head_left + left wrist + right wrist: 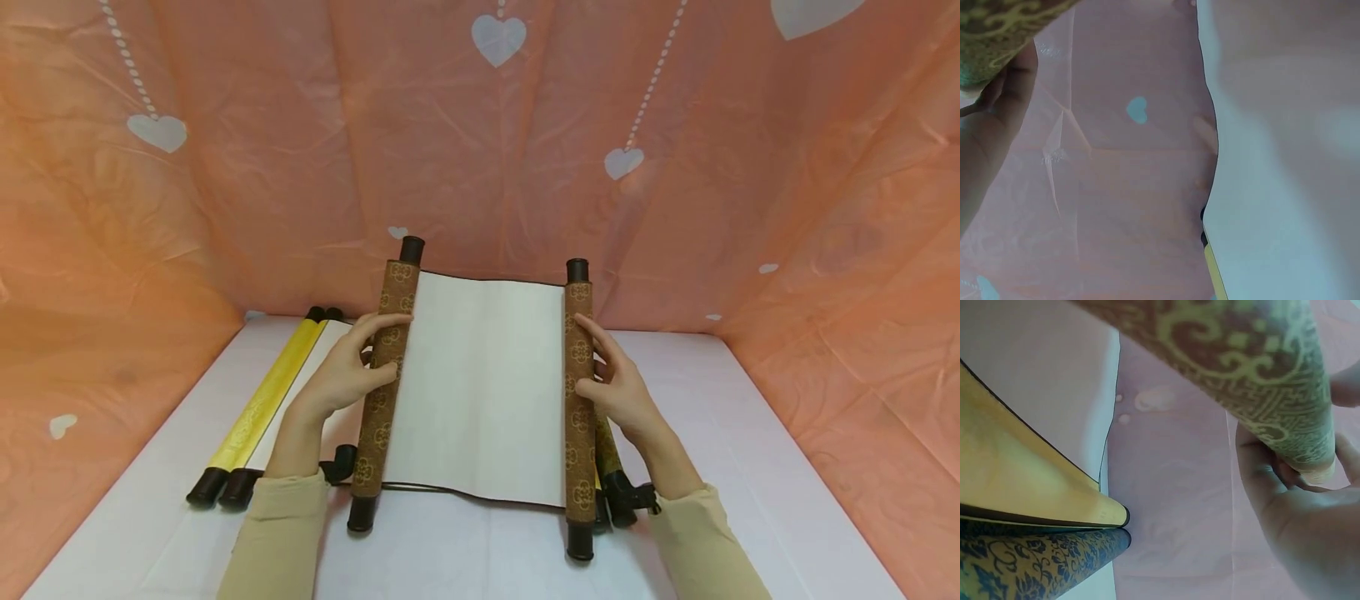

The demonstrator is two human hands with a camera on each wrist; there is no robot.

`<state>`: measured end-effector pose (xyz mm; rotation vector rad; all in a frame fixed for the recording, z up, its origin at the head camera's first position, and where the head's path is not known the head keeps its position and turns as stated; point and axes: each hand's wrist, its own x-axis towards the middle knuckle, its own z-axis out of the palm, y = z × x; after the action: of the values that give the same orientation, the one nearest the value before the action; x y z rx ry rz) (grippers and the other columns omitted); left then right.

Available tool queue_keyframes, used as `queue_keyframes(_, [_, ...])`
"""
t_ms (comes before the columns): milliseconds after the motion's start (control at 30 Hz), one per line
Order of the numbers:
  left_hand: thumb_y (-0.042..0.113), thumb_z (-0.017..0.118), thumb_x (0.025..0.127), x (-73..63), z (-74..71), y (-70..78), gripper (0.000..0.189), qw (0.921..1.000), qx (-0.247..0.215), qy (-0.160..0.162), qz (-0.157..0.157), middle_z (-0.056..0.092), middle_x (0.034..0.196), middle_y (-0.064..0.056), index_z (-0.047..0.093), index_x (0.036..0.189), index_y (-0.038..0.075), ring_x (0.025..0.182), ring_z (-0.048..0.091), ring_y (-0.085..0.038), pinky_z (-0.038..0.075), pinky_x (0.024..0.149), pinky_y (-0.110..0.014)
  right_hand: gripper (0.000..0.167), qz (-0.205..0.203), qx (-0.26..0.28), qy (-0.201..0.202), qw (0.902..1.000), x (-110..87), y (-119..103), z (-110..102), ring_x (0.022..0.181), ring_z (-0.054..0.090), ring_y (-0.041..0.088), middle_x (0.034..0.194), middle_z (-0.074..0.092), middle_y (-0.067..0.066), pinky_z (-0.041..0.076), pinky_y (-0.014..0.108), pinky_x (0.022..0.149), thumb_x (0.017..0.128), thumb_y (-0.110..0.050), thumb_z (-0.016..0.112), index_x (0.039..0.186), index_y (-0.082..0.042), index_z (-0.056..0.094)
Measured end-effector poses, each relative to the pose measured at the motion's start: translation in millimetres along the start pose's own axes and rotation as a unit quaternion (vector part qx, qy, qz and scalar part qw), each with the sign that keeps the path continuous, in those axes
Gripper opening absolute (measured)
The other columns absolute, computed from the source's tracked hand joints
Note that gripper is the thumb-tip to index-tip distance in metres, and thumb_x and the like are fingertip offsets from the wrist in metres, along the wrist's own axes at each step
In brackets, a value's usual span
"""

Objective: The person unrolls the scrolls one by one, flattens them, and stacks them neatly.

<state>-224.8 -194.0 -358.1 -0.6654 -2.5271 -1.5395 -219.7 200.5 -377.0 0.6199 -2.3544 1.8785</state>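
Observation:
A brown hanging scroll point(480, 383) with gold patterned rolls and black end knobs is partly unrolled, its blank white paper spread between them. My left hand point(337, 377) grips the left roll point(369, 450), thumb and fingers curled round its middle. At the other side my right hand point(618, 385) holds the right roll point(580, 454) the same way. Both rolls are raised, with the far ends higher than the near ones. In the right wrist view the patterned roll point(1260, 369) lies in the curled fingers point(1259, 465). The left wrist view shows the other roll point(1004, 31) at its corner.
A yellow scroll point(262, 408) with black knobs lies at left on the white table point(750, 467). A dark floral scroll point(1047, 565) lies beside a yellow sheet point(1035, 469), partly hidden beneath the raised scroll. An orange cloth point(480, 167) with hearts encloses the back and sides.

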Motion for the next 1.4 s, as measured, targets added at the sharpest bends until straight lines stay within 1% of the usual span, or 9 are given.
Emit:
queue_keyframes(133, [-0.004,0.067,0.091,0.2,-0.3,-1.6,0.067,0.9999,0.005,0.007,0.007,0.039,0.155,-0.014,0.051,0.153,0.015,0.125,0.047,-0.034,0.04,0.102,-0.056,0.092,0.004,0.003,-0.001,1.0,0.6,-0.6,0.0,0.135,0.046,0.042,0.169,0.025,0.009,0.051,0.031,0.083,0.089,0.013,0.066,0.165,-0.025,0.032])
queue_keyframes(300, [0.006,0.079,0.091,2.0,0.3,-4.3,0.067,0.9999,0.004,0.011,0.004,0.039,0.154,-0.014,0.053,0.152,0.015,0.124,0.05,-0.035,0.045,0.099,-0.054,0.097,0.015,0.001,0.002,0.9999,1.7,-0.1,0.4,0.124,0.052,0.038,0.165,0.029,0.009,0.055,0.03,0.08,0.086,0.006,0.079,0.164,-0.025,0.033])
queue_keyframes(433, [0.01,0.081,0.091,2.4,0.2,-4.6,0.065,0.9998,0.014,0.011,-0.007,0.034,0.161,-0.015,0.054,0.15,0.017,0.127,0.05,-0.037,0.044,0.099,-0.052,0.096,0.013,-0.014,0.009,0.9998,1.5,0.7,-1.1,0.115,0.051,0.032,0.159,0.037,0.013,0.054,0.031,0.079,0.085,0.005,0.08,0.164,-0.024,0.033])
queue_keyframes(567, [0.01,0.08,0.092,1.1,-0.7,-4.5,0.063,0.9994,0.027,0.014,-0.016,0.025,0.168,-0.015,0.056,0.149,0.017,0.134,0.046,-0.038,0.04,0.101,-0.051,0.094,0.006,-0.021,0.012,0.9997,1.2,0.3,-3.8,0.116,0.051,0.029,0.155,0.044,0.018,0.054,0.031,0.081,0.086,0.005,0.079,0.164,-0.024,0.033])
queue_keyframes(767, [0.004,0.078,0.091,1.6,-0.9,-3.5,0.062,0.9997,0.017,0.015,0.01,0.046,0.154,-0.01,0.055,0.148,0.015,0.13,0.049,-0.033,0.04,0.103,-0.052,0.097,-0.007,-0.022,0.01,0.9997,-0.3,-0.1,-6.7,0.115,0.053,0.025,0.158,0.041,0.02,0.05,0.026,0.087,0.086,0.007,0.078,0.165,-0.025,0.031])
queue_keyframes(867, [0.0,0.076,0.092,2.1,-0.6,-3.6,0.063,0.9998,0.006,0.012,0.013,0.046,0.153,-0.009,0.053,0.149,0.013,0.13,0.047,-0.033,0.039,0.105,-0.053,0.097,-0.009,-0.013,0.005,0.9999,-0.5,-0.1,-6.4,0.114,0.055,0.023,0.162,0.035,0.02,0.05,0.026,0.087,0.086,0.009,0.078,0.165,-0.024,0.031])
queue_keyframes(1033, [-0.005,0.072,0.092,2.7,-0.7,-3.8,0.064,0.9999,-0.012,0.001,0.01,0.041,0.156,-0.01,0.051,0.15,0.013,0.124,0.049,-0.036,0.043,0.102,-0.053,0.096,-0.002,0.002,-0.006,1.0,0.0,0.7,-4.8,0.121,0.058,0.031,0.161,0.034,0.021,0.056,0.03,0.086,0.086,0.011,0.076,0.165,-0.023,0.032])
queue_keyframes(1233, [-0.007,0.067,0.093,1.6,-1.3,-2.8,0.061,0.9998,-0.011,-0.015,0.005,0.036,0.161,-0.013,0.053,0.15,0.011,0.135,0.047,-0.047,0.046,0.102,-0.059,0.089,0.001,-0.023,-0.005,0.9997,-0.5,1.8,-3.8,0.135,0.049,0.044,0.162,0.034,0.021,0.048,0.04,0.103,0.088,0.007,0.075,0.163,-0.021,0.036])
queue_keyframes(1400, [-0.007,0.064,0.093,0.0,-1.9,-2.8,0.061,0.9998,-0.005,-0.02,0.004,0.027,0.166,-0.015,0.054,0.15,0.011,0.144,0.037,-0.052,0.04,0.108,-0.065,0.084,0.0,-0.022,-0.008,0.9997,0.0,2.1,-2.3,0.135,0.049,0.045,0.16,0.038,0.02,0.052,0.031,0.092,0.086,0.012,0.069,0.161,-0.014,0.041])
